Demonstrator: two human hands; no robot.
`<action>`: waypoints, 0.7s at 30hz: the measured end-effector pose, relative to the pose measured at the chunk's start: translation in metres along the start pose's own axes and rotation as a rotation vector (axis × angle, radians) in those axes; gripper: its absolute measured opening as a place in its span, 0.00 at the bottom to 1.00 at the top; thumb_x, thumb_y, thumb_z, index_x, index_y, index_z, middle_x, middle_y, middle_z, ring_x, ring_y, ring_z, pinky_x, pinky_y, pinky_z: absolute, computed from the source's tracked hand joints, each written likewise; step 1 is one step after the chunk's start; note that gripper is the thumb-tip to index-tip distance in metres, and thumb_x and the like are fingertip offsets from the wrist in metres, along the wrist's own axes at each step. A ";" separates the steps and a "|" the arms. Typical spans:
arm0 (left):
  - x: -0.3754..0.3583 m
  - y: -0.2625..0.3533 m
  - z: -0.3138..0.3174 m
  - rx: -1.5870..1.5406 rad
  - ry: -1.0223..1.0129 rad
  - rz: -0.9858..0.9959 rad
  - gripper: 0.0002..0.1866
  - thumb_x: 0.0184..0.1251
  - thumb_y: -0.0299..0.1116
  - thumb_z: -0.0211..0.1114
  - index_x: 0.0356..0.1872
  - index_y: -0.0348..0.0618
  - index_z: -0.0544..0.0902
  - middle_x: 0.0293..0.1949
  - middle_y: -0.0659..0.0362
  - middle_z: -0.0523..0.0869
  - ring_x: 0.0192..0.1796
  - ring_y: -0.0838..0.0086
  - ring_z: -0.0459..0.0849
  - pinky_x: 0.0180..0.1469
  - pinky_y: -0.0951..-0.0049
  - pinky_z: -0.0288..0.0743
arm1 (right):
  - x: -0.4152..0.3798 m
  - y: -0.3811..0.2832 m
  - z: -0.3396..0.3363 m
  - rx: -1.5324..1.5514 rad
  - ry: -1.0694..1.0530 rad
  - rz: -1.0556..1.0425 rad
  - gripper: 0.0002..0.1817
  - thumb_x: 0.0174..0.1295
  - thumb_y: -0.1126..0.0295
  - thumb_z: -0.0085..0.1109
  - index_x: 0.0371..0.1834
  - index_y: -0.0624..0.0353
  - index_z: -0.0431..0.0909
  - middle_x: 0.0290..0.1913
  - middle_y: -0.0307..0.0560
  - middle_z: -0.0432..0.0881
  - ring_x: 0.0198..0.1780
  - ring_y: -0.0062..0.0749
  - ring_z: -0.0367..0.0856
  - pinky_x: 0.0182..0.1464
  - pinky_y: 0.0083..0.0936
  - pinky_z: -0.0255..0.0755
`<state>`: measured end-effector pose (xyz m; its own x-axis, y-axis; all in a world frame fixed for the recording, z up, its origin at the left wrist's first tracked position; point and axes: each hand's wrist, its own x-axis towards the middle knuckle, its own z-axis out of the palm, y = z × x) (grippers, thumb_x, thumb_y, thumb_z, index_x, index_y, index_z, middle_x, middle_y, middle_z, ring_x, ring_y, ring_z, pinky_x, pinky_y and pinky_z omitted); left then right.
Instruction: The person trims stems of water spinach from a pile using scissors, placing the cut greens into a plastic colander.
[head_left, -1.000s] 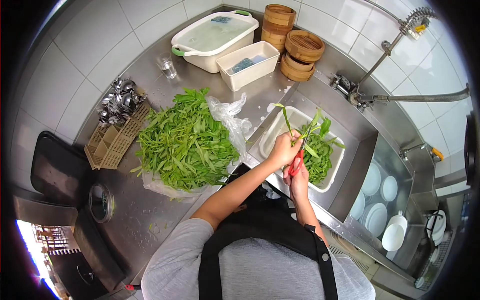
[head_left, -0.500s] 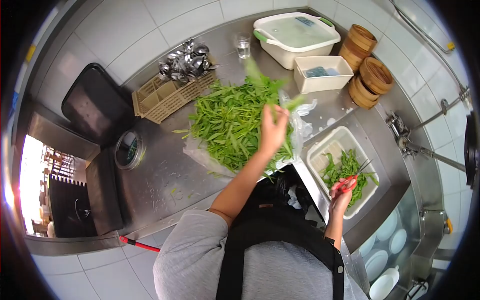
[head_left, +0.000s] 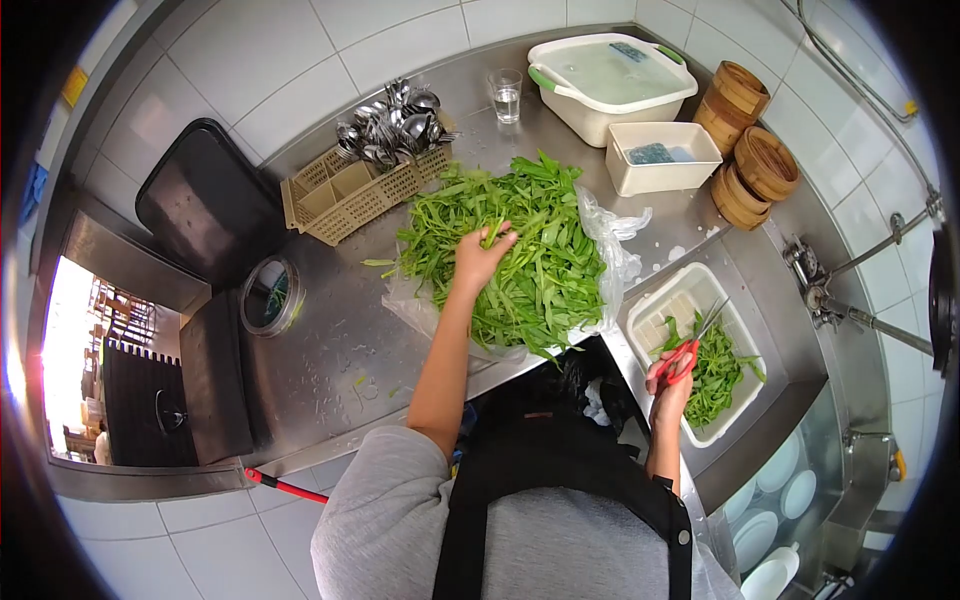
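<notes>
A big heap of long-leaved leafy greens (head_left: 540, 265) lies on a plastic bag (head_left: 612, 235) on the steel counter. My left hand (head_left: 482, 258) is on the left part of the heap, its fingers closed around some green stems. My right hand (head_left: 670, 400) holds red-handled scissors (head_left: 683, 358), blades pointing up and away over a white basin (head_left: 645, 298). Cut greens (head_left: 722, 375) fill the basin's near right part. Whether the scissor blades are fully together is hard to see.
Behind the heap stand a cutlery basket (head_left: 345, 205) with spoons (head_left: 395, 125), a glass of water (head_left: 507, 97), a lidded white tub (head_left: 610, 85) and a small white container (head_left: 662, 175). Bamboo steamers (head_left: 765, 163) and a tap (head_left: 815, 285) are right. Plates (head_left: 755, 540) sit in the sink.
My left hand has moved left and down from the heap's right side, where it held a blurred green stalk. The scissors have turned to point more upward and moved slightly left.
</notes>
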<state>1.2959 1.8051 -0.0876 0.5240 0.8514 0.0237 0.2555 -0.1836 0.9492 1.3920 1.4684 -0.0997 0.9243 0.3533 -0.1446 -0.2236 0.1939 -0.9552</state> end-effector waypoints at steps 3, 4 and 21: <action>0.002 -0.009 0.001 0.008 -0.047 0.093 0.13 0.53 0.39 0.67 0.36 0.43 0.83 0.30 0.58 0.84 0.34 0.77 0.79 0.44 0.72 0.70 | -0.005 -0.004 0.005 -0.087 -0.036 -0.031 0.26 0.65 0.44 0.34 0.36 0.60 0.66 0.16 0.43 0.71 0.11 0.19 0.59 0.15 0.14 0.53; 0.002 -0.007 0.000 -0.019 -0.037 0.092 0.12 0.53 0.38 0.68 0.33 0.42 0.83 0.30 0.59 0.84 0.34 0.77 0.79 0.45 0.72 0.70 | -0.006 -0.004 0.004 -0.088 -0.032 -0.033 0.26 0.65 0.44 0.34 0.36 0.60 0.66 0.16 0.43 0.71 0.11 0.19 0.59 0.15 0.14 0.53; -0.003 0.025 -0.026 -0.287 0.217 -0.023 0.13 0.60 0.35 0.61 0.43 0.41 0.81 0.30 0.61 0.83 0.33 0.81 0.77 0.41 0.76 0.69 | -0.023 -0.030 0.070 -0.239 -0.855 0.364 0.12 0.64 0.60 0.48 0.35 0.60 0.69 0.23 0.35 0.71 0.18 0.16 0.69 0.22 0.12 0.59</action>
<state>1.2791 1.8107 -0.0553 0.3277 0.9440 0.0386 0.0108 -0.0446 0.9989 1.3556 1.5182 -0.0499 0.2506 0.9219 -0.2955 -0.2962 -0.2176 -0.9300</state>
